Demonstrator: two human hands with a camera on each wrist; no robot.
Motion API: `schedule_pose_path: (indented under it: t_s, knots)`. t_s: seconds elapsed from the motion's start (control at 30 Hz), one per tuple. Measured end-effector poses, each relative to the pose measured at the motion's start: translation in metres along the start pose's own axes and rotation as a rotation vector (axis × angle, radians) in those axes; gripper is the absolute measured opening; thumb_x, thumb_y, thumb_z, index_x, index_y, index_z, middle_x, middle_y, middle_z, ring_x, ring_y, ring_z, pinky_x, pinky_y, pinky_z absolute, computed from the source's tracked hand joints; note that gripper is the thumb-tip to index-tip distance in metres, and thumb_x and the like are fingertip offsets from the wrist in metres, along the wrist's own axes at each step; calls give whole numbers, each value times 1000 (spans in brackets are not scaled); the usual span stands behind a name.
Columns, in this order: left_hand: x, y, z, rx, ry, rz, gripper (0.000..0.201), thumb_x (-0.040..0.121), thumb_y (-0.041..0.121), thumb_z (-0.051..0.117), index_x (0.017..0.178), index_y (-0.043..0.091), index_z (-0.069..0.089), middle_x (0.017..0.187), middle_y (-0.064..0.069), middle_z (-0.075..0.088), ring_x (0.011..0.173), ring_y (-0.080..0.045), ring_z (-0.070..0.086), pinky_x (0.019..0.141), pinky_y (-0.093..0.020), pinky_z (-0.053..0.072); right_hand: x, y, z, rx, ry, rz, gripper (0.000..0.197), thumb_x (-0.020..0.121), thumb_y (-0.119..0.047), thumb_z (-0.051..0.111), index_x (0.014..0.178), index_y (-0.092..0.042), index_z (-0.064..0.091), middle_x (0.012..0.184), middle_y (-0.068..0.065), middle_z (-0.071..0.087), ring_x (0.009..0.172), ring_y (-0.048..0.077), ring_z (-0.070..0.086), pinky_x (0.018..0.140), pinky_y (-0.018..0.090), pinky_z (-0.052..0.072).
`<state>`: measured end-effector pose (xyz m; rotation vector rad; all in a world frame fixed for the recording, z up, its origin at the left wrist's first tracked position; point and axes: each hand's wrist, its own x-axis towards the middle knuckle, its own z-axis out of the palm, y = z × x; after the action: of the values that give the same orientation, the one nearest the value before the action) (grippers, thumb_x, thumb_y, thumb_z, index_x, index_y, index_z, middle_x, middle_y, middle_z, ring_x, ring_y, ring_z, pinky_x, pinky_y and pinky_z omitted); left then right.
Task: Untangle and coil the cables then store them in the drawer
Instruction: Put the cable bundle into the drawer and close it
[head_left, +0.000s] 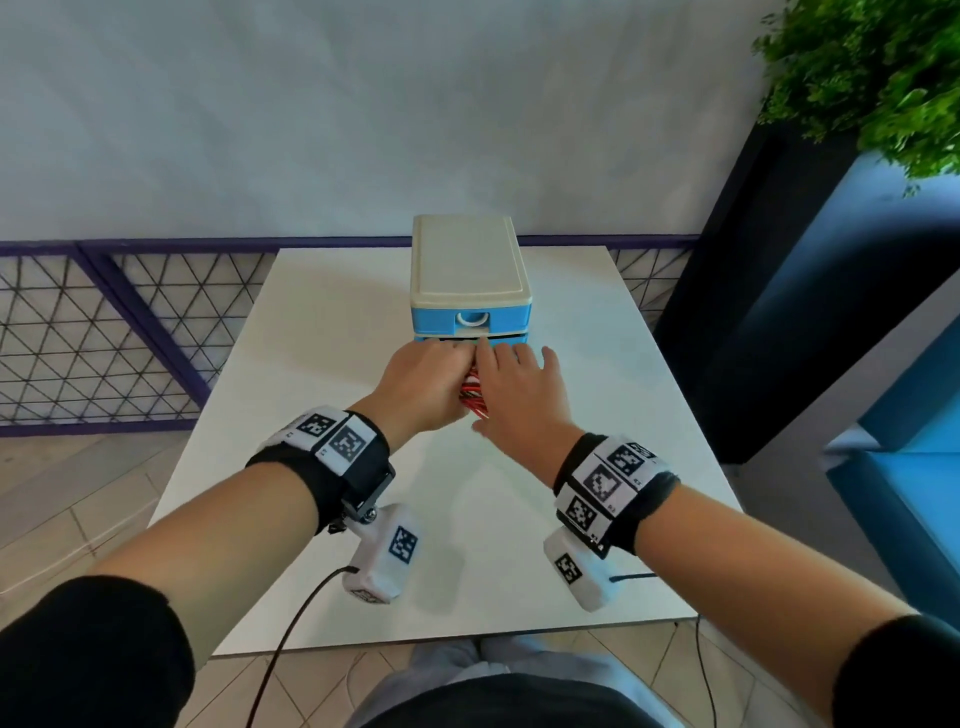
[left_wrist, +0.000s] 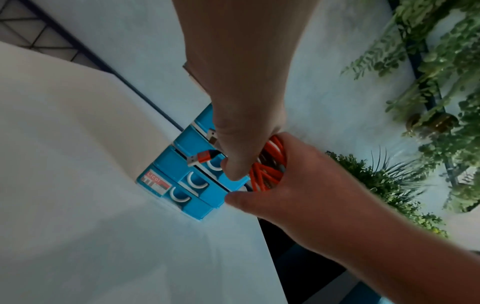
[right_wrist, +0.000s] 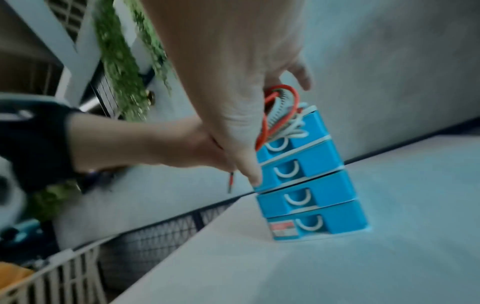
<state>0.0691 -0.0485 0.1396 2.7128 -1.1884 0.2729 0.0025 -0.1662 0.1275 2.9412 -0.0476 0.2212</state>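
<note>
A coil of red and white cables (head_left: 471, 397) sits between my two hands, right in front of a small blue drawer unit (head_left: 467, 270) with a beige top. My left hand (head_left: 423, 384) is curled round the bundle. From it an orange USB plug (left_wrist: 201, 159) sticks out and another cable end (right_wrist: 230, 183) dangles. My right hand (head_left: 519, 395) lies over the coil (left_wrist: 265, 172) with its fingers stretched toward the unit and its thumb against a drawer front. In the right wrist view the cable loops (right_wrist: 283, 115) rise above a pulled-out blue drawer (right_wrist: 311, 127). Its inside is hidden.
The unit stands at the far middle of a white table (head_left: 363, 312). A purple mesh fence (head_left: 104, 338) runs behind and to the left. A dark pillar, blue furniture (head_left: 909, 364) and a green plant (head_left: 872, 78) are on the right. A white slatted basket (right_wrist: 64, 273) sits low beside the table.
</note>
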Motion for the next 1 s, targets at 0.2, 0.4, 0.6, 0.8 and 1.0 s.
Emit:
schedule_pose_path:
  t_s: [0.2, 0.4, 0.6, 0.8, 1.0]
  knots:
    - [-7, 5, 2, -124, -152, -96, 24, 72, 21, 61, 94, 26, 54, 86, 4, 66, 71, -20, 55, 57, -28, 39, 7, 14, 11, 242, 9, -116, 27, 83, -20, 63, 107, -9, 57, 95, 6, 67, 81, 28, 65, 60, 32, 40]
    - [17, -18, -18, -573, -359, -100, 53, 76, 50, 69, 117, 22, 49, 110, 5, 60, 95, -14, 62, 80, -30, 51, 35, 38, 5, 246, -59, -141, 34, 89, -29, 54, 118, -14, 49, 110, 3, 66, 95, 30, 65, 72, 36, 46]
    - [51, -69, -26, -499, -155, -198, 45, 100, 44, 27, 125, 15, 51, 127, 0, 53, 115, -16, 50, 93, -32, 41, 68, 51, -5, 187, -102, -177, 42, 87, -32, 52, 128, -21, 47, 105, 2, 67, 91, 28, 65, 67, 35, 46]
    - [67, -91, -11, -282, -147, -138, 37, 102, 27, 30, 112, 7, 60, 113, -8, 61, 102, -26, 56, 90, -40, 44, 86, 44, -4, 220, -210, -164, 44, 84, -33, 55, 126, -23, 48, 104, 1, 66, 92, 25, 63, 66, 30, 41]
    - [72, -99, -17, -270, -94, -79, 20, 94, 17, 54, 107, 11, 67, 110, -5, 65, 100, -22, 58, 87, -36, 46, 81, 52, -22, 305, -305, -208, 28, 76, -31, 63, 102, -24, 53, 86, -6, 58, 80, 20, 57, 65, 30, 42]
